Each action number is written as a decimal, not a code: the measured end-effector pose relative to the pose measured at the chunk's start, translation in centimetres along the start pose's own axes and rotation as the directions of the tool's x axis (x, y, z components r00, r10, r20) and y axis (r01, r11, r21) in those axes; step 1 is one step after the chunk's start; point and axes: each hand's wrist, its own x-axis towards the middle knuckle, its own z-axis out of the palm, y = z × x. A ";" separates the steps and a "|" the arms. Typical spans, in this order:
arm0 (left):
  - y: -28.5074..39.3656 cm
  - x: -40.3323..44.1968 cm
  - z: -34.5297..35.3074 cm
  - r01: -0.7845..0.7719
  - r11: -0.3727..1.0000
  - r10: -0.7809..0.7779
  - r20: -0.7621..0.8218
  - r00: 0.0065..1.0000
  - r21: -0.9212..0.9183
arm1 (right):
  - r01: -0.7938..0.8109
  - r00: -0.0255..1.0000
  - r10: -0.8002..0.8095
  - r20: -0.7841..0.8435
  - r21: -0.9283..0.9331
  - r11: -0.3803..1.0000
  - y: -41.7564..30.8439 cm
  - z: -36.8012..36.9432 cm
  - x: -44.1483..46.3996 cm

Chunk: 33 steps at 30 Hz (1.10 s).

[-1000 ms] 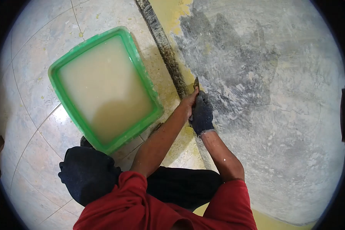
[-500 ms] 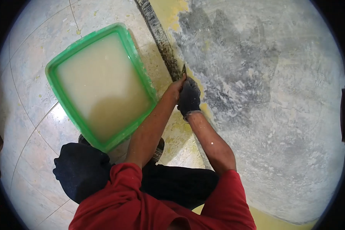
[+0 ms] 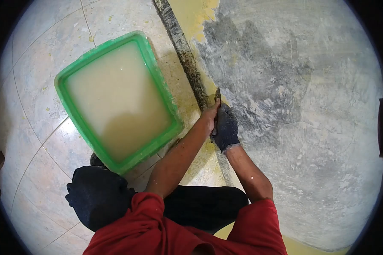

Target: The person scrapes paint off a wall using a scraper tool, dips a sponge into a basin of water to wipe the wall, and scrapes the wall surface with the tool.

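Note:
A scraper [image 3: 218, 93] with a narrow dark blade, seen nearly edge-on, points up and away from me at the lower border of the wall. My bare left hand [image 3: 211, 112] is closed near the base of the blade. Against it, my right hand [image 3: 226, 126], in a dark knitted glove, is wrapped round the handle, which is mostly hidden. Blade and hands are beside a strip of yellow paint [image 3: 207, 84], next to the rough grey wall [image 3: 281, 97]. Whether the blade edge touches the wall, I cannot tell.
A green tub [image 3: 173, 111] of cloudy, whitish liquid stands on the tiled floor [image 3: 34, 97] left of my arms. A dark, dirty baseboard strip [image 3: 185, 55] runs along the foot of the wall. Paint flecks lie on the floor. My bent knee [image 3: 95, 195] is close to the tub.
Both hands and the scraper have moved together towards my body and slightly right, along the wall's lower border. The whole view has also shifted a little. The grip looks the same.

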 end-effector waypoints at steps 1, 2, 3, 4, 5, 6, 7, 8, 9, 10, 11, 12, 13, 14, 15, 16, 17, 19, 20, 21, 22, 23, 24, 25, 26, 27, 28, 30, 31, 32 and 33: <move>-0.7 0.0 0.5 -0.030 0.998 0.034 -0.084 0.996 0.051 | 0.002 1.000 -0.002 -0.006 -0.010 1.000 -0.6 0.6 -0.6; -0.3 0.1 0.6 -0.028 0.998 0.031 -0.071 0.997 0.048 | 0.171 0.985 -0.162 0.061 -0.492 0.854 -1.4 1.3 -0.7; 0.8 0.2 -0.1 0.013 1.000 -0.013 0.013 1.000 0.008 | 0.243 0.970 -0.195 0.146 -0.651 0.719 -1.1 1.4 0.2; 2.4 0.2 -1.0 0.051 0.998 -0.049 0.093 0.994 -0.022 | 0.319 0.946 -0.227 0.231 -0.779 0.540 -0.9 1.6 1.1; 3.2 0.7 -1.7 0.091 0.995 -0.082 0.167 0.982 -0.049 | 0.388 0.915 -0.256 0.312 -0.854 0.345 -0.7 1.8 1.8; 3.2 1.1 -1.8 0.034 0.999 -0.031 0.137 0.990 -0.015 | 0.453 0.873 -0.359 0.331 -0.823 0.342 0.1 2.2 2.0; 2.6 1.3 -2.1 0.034 0.999 -0.032 0.128 0.991 -0.011 | 0.438 0.879 -0.350 0.323 -0.838 0.327 0.2 1.9 1.8; 1.5 2.4 -2.4 0.010 1.000 -0.010 0.075 0.997 0.002 | 0.422 0.886 -0.341 0.315 -0.852 0.311 0.3 1.6 1.7; 1.1 2.4 -1.9 -0.016 1.000 0.015 0.028 0.999 0.022 | 0.423 0.884 -0.349 0.311 -0.849 0.317 0.2 0.7 1.7; 0.2 2.2 -1.6 -0.012 0.999 0.011 0.030 0.999 0.033 | 0.439 0.866 -0.381 0.323 -0.857 0.270 0.3 -0.4 1.2; -0.9 0.6 -0.6 0.003 1.000 -0.003 0.012 1.000 0.023 | 0.448 0.848 -0.410 0.336 -0.867 0.217 0.1 -1.8 0.4; -2.2 -0.5 0.0 0.020 1.000 -0.020 -0.006 1.000 0.011 | 0.481 0.821 -0.396 0.410 -0.872 0.094 -1.3 -1.9 -1.4; -3.4 -1.7 0.7 0.028 0.999 -0.028 0.000 1.000 0.015 | 0.511 0.789 -0.380 0.482 -0.859 -0.029 -2.8 -2.0 -3.3; -4.7 -2.7 1.0 -0.025 1.000 0.025 0.012 1.000 0.006 | 0.371 0.905 -0.319 0.282 -0.889 0.269 -3.4 -2.3 -4.4; -5.9 -2.6 1.3 -0.087 0.996 0.087 0.026 0.996 -0.002 | 0.193 0.975 -0.200 0.098 -0.822 0.535 -3.7 -2.7 -5.1; -7.2 -1.6 1.2 -0.052 0.999 0.052 0.017 0.999 0.016 | 0.339 0.933 -0.301 0.199 -0.767 0.544 -3.6 -3.6 -5.8; -8.4 -1.7 1.1 -0.049 0.999 0.049 0.017 0.999 0.024 | 0.337 0.933 -0.305 0.193 -0.766 0.548 -3.8 -4.2 -6.7; -10.3 -1.7 0.9 -0.002 0.992 0.002 -0.007 1.000 0.128 | 0.134 0.990 -0.130 0.054 -0.649 0.749 -4.5 -5.1 -8.2; -10.9 -1.7 0.6 0.030 0.979 -0.026 -0.020 0.999 0.204 | 0.004 1.000 -0.013 -0.023 -0.345 0.939 -4.6 -5.2 -9.1; -11.4 -1.6 0.4 0.028 0.976 -0.025 -0.018 1.000 0.214 | 0.011 0.999 -0.021 -0.025 -0.338 0.941 -4.4 -5.7 -9.4; -12.0 -1.7 0.1 0.017 0.976 -0.019 0.009 1.000 0.217 | -0.014 1.000 0.006 -0.031 -0.271 0.962 -4.0 -6.4 -9.6; -12.4 -1.5 -0.3 0.001 0.975 -0.010 0.035 0.999 0.223 | -0.035 0.999 0.030 -0.031 -0.199 0.979 -3.7 -7.1 -9.6; -12.6 -1.3 -0.6 -0.006 0.971 -0.003 0.034 0.999 0.239 | -0.027 0.999 0.022 -0.027 -0.183 0.983 -3.4 -7.6 -9.6; -12.6 -1.1 -1.0 -0.032 0.974 0.023 0.046 0.999 0.224 | -0.033 0.999 0.033 -0.007 -0.269 0.963 -3.1 -8.0 -9.4; -12.4 -1.5 -1.1 -0.059 0.976 0.047 0.059 0.997 0.209 | -0.037 0.999 0.044 0.011 -0.352 0.935 -3.0 -8.2 -9.3; -12.2 -1.9 -1.2 -0.067 0.972 0.056 0.055 0.997 0.227 | -0.030 0.999 0.038 0.018 -0.334 0.942 -2.9 -8.4 -9.1; -11.6 -2.2 -1.4 -0.118 0.964 0.122 0.000 0.993 0.240 | 0.000 0.995 0.034 0.094 -0.347 0.938 -2.7 -8.2 -8.7; -9.4 -5.3 -0.5 -0.183 0.956 0.195 -0.031 0.980 0.229 | 0.027 0.982 0.031 0.188 -0.301 0.953 -2.4 -7.2 -7.4; -8.4 -6.0 -0.6 -0.196 0.944 0.212 -0.036 0.976 0.265 | 0.019 0.978 0.034 0.206 -0.250 0.968 -2.5 -6.6 -6.7; -7.6 -6.2 -0.9 -0.267 0.938 0.268 0.026 0.963 0.220 | 0.152 0.949 -0.034 0.313 -0.361 0.920 -2.7 -6.4 -5.5; -6.7 -6.5 -1.1 -0.332 0.927 0.321 0.087 0.943 0.174 | 0.291 0.904 -0.089 0.418 -0.449 0.845 -3.2 -5.5 -4.8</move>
